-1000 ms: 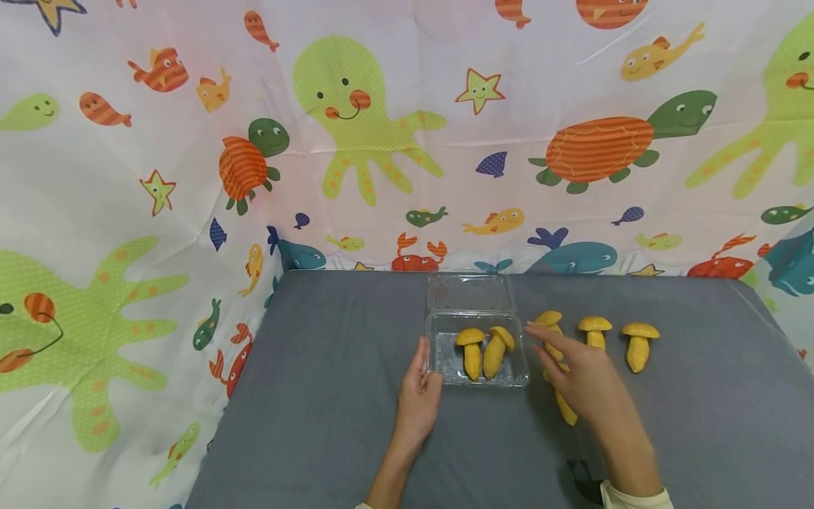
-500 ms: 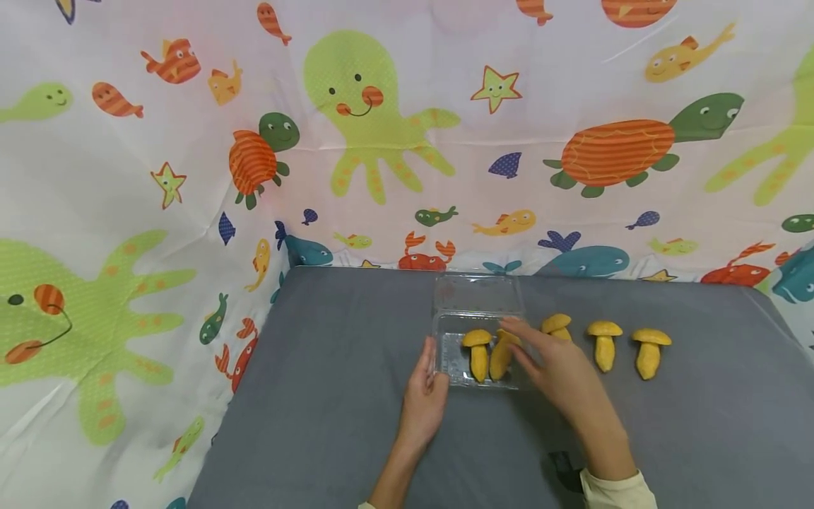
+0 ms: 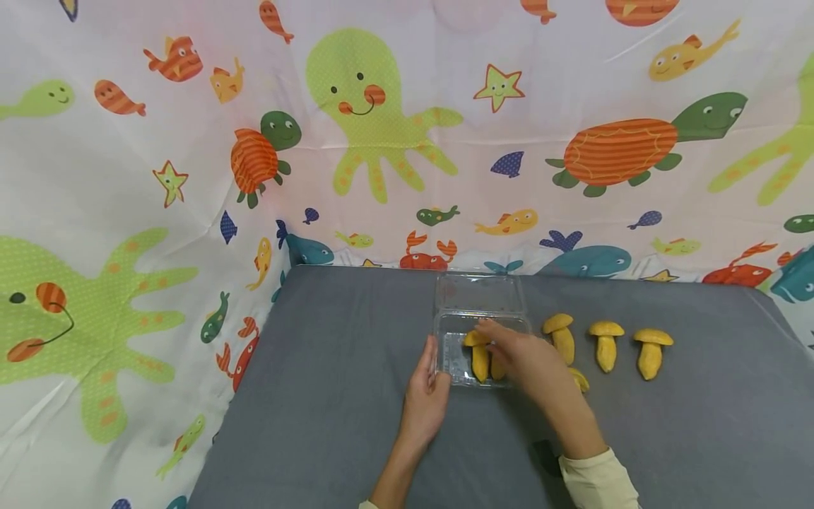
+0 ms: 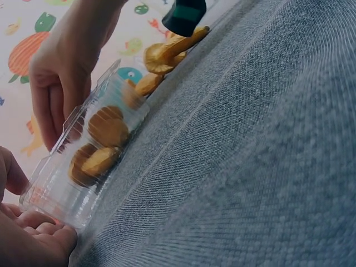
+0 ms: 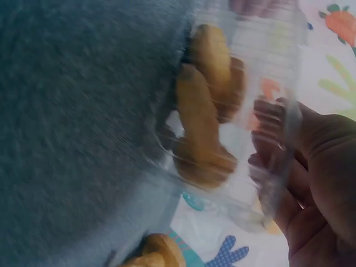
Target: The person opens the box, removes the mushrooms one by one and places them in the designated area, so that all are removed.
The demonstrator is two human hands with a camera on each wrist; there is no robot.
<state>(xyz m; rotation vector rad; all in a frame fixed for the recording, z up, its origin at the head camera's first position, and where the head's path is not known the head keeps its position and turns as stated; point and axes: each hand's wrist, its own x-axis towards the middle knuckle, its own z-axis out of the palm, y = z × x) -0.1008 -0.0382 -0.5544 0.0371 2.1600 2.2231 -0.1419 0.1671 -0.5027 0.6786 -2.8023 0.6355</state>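
Right fingers (image 3: 499,334) moved leftward, relaxed; left fingers (image 3: 424,359) pinch the box (image 3: 453,353) on grey cloth (image 3: 350,367) near printed fabric (image 3: 432,78).

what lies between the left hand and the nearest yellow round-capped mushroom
The clear plastic box: its left side, then a bare strip inside, in the head view.

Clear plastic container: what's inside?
A yellow mushroom and, beside it, a second mushroom. In the head view, the right hand covers the second's cap and part of the container.

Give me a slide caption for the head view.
Left hand holds a clear box; right hand reaches over two yellow mushrooms inside.
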